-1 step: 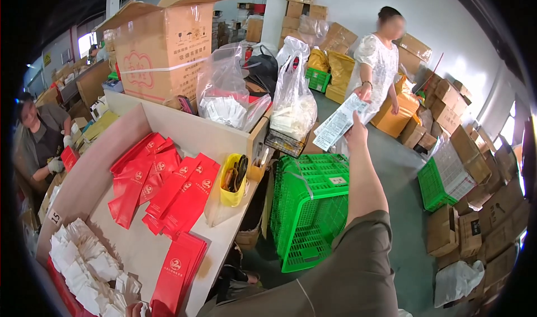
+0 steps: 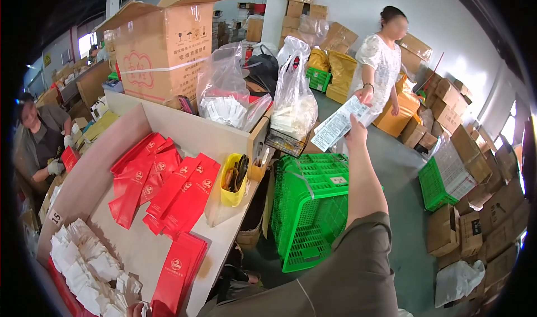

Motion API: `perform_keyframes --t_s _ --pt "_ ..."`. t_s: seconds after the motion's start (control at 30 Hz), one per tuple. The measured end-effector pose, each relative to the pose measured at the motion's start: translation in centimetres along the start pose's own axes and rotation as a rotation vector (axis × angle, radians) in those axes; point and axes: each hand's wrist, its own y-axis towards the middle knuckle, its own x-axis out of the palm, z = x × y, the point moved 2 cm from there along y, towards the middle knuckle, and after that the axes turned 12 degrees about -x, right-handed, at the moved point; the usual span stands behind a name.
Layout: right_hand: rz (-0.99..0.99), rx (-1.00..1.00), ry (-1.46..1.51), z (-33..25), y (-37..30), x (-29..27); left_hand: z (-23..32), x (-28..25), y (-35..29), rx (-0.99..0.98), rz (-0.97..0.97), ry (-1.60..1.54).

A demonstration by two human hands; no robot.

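My right arm is stretched out over the green crate. Printed paper slips [image 2: 335, 128] are pinched in my right hand [image 2: 356, 133], fingers closed on their near edge. Another person's hand [image 2: 364, 96] is on the far edge of the same slips. My left hand [image 2: 135, 310] barely shows at the bottom edge, between a heap of folded white papers [image 2: 92, 266] and a stack of long red paper sleeves [image 2: 178, 269]; most of its fingers are hidden. More red sleeves [image 2: 184, 191] with a pale round emblem lie fanned across the table.
A yellow holder [image 2: 235, 194] with dark-handled tools stands at the table's right edge. The green crate [image 2: 310, 205] is beside the table. A large carton [image 2: 162, 54] and plastic bags [image 2: 224, 88] stand behind the partition. Stacked boxes [image 2: 447, 227] line the right; another worker [image 2: 42, 127] sits left.
The slips and my right hand have shifted very slightly left. The person across from me has moved slightly to the right. The things on the table have not moved.
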Motion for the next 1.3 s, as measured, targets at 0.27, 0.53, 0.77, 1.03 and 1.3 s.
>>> perform_keyframes --t_s 0.27,0.53,0.77,1.03,1.3 --pt "-0.116 -0.179 0.191 2.7 -12.1 5.2 1.1 -1.6 -1.2 -0.169 -0.118 -0.064" --pt "-1.060 0.433 0.261 0.5 -42.1 18.9 7.3 -0.2 2.8 -0.442 -0.298 -0.787" --pt "-1.609 0.696 0.353 -0.3 -57.7 21.8 8.7 -1.5 2.4 -0.503 -0.040 -1.295" --pt "-1.795 0.760 0.422 -0.9 -62.9 23.1 5.7 -4.2 -1.8 -0.652 0.163 -1.205" --pt "-2.064 0.193 0.417 -0.8 -62.7 23.3 4.6 -5.0 -2.4 -0.664 0.218 -1.207"
